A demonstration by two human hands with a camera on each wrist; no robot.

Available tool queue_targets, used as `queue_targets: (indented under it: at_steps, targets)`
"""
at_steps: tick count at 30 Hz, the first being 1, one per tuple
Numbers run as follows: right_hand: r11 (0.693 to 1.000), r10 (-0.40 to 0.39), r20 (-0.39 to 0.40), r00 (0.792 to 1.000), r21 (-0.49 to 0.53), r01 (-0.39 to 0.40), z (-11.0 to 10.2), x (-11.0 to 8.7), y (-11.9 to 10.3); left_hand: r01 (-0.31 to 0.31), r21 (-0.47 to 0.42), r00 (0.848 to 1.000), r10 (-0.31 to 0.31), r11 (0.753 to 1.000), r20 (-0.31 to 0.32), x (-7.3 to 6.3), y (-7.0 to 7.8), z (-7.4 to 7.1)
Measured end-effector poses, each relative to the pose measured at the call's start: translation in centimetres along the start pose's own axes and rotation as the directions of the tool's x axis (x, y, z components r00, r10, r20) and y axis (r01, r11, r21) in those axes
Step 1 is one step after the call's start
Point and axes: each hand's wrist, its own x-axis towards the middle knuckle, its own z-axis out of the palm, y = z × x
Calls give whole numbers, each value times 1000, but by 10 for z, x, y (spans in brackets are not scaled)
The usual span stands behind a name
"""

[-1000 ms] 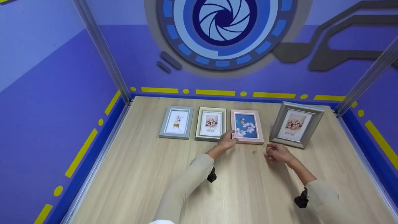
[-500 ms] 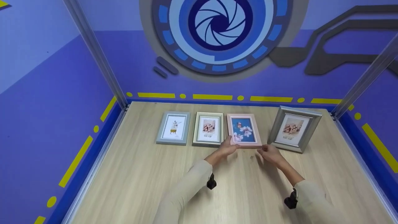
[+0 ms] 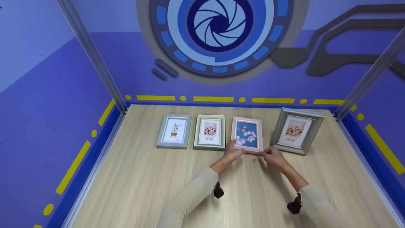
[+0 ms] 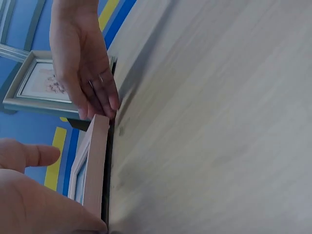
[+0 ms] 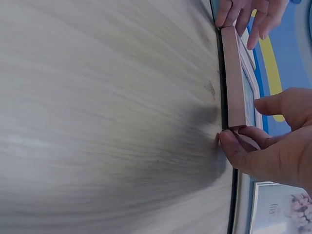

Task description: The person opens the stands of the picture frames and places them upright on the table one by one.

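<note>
A pink picture frame [image 3: 258, 136] with a blossom picture lies face up on the table. My left hand [image 3: 232, 154] grips its near left corner, fingers along the left side and thumb at the front edge. At the near right corner, the fingertips of my right hand [image 3: 274, 157] hold the frame; the right wrist view shows thumb and fingers close at that corner [image 5: 237, 122]. Left of it lie a gold picture frame [image 3: 195, 133] and a light blue picture frame [image 3: 160, 134]. Just right of it, a larger silver picture frame [image 3: 307, 136] stands upright, tilted back.
The frames share a light wooden table [image 3: 142, 183], with a blue-purple wall [image 3: 120, 66] behind it. Metal posts [image 3: 95, 60] rise at the back corners. Cameras [image 3: 218, 190] are strapped at both wrists.
My right hand has moved left, from in front of the silver frame to the pink frame's corner. The pink frame has turned slightly and shifted away from the gold one, a little nearer.
</note>
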Motion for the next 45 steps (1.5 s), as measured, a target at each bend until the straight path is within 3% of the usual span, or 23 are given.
queue_targets:
  at_steps: [3,7,12,19,24,26,31,33,39,45]
  targets:
    - [999,0,4,1000,50,0,0,1,-1,2,-41,999,-4,999,-52,-1,3,-1]
    - [996,26,-52,998,91,-22,0,-1,1,20,-135,994,-35,991,-106,-3,6,-5]
    - [976,107,-91,990,202,-87,-1,-3,5,19,-206,988,-50,978,-148,-6,5,-8]
    - [921,176,-46,983,360,-148,-2,2,1,38,-144,989,-58,989,-138,-8,11,-9]
    - [894,158,58,986,414,-168,-4,4,0,50,-92,987,-63,994,-145,-9,15,-11]
    - [867,143,107,984,467,-177,-3,3,0,63,-97,987,-77,993,-140,-10,14,-12]
    - [731,123,163,979,652,-201,-3,3,0,89,-136,990,-102,987,-95,-11,10,-11]
    - [695,125,156,980,691,-199,-3,2,-1,81,-157,993,-93,984,-76,-11,8,-10]
    - [663,161,142,977,717,-214,-6,0,-1,59,-170,996,-68,984,-49,-10,6,-11]
    - [654,174,156,972,720,-232,-8,-3,-6,57,-180,995,-70,982,-68,-10,7,-17]
